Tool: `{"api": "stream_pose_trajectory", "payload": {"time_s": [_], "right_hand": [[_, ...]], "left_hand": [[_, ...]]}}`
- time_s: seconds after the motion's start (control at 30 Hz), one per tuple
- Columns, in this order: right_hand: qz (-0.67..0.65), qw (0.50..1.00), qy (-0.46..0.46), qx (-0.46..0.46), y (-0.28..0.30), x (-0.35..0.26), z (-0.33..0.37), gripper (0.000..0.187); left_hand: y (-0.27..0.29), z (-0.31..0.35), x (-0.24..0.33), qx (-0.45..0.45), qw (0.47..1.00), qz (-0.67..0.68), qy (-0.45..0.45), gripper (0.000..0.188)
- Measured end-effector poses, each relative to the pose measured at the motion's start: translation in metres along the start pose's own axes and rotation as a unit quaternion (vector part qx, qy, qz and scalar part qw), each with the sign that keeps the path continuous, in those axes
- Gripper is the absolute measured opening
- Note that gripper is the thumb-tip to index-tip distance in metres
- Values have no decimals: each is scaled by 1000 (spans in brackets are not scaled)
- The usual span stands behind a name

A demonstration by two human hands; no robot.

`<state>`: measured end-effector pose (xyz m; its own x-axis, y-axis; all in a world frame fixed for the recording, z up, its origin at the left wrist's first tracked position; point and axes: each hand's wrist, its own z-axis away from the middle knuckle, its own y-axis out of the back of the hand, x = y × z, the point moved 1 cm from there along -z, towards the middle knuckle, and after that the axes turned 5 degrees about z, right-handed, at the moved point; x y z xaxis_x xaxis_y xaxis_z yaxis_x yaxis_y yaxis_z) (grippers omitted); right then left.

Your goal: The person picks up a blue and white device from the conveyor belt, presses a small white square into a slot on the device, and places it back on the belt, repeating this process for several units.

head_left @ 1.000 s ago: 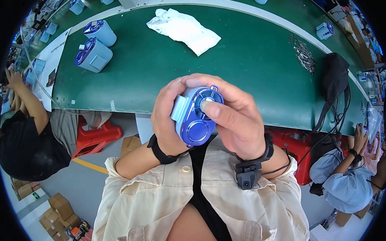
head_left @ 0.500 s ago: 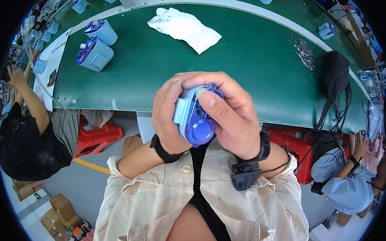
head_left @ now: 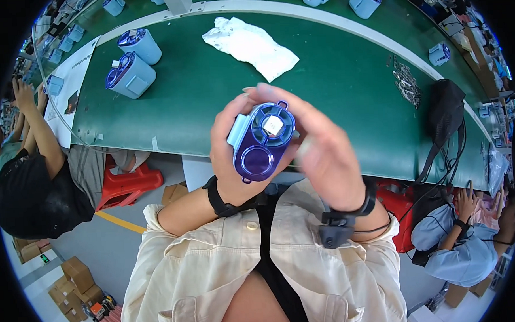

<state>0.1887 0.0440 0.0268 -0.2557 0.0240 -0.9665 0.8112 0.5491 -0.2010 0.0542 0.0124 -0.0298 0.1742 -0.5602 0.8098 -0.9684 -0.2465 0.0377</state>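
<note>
Pale-blue casing (head_left: 240,131) with a glossy violet top (head_left: 258,162): the handheld device (head_left: 262,145) lies between the left hand (head_left: 227,167), clasped about its left side, and the right hand (head_left: 332,164), spread around its right, thumb clear, finger contact unclear. Probably light, stiff plastic, slippery on top; best held by its sides, sparing the spoked ring (head_left: 261,125).
</note>
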Motion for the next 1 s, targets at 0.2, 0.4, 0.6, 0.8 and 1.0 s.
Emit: {"api": "stream_pose_trajectory", "payload": {"time_s": [0.2,0.4,0.6,0.8,1.0], "right_hand": [[273,954,118,29,-6,-8,-3,105],[379,914,142,42,0,-5,-8,103],[384,909,159,28,1,-5,-5,103],[341,926,156,42,2,-1,-2,94],[398,903,154,47,12,-9,-1,101]], "left_hand": [[-11,-17,-4,-4,996,59,-71,101],[-1,-27,-3,-29,987,-76,-142,81],[2,-30,5,-51,982,-27,-178,52],[6,-29,3,-73,977,-54,-195,53],[4,-30,5,-103,973,-79,-189,73]]}}
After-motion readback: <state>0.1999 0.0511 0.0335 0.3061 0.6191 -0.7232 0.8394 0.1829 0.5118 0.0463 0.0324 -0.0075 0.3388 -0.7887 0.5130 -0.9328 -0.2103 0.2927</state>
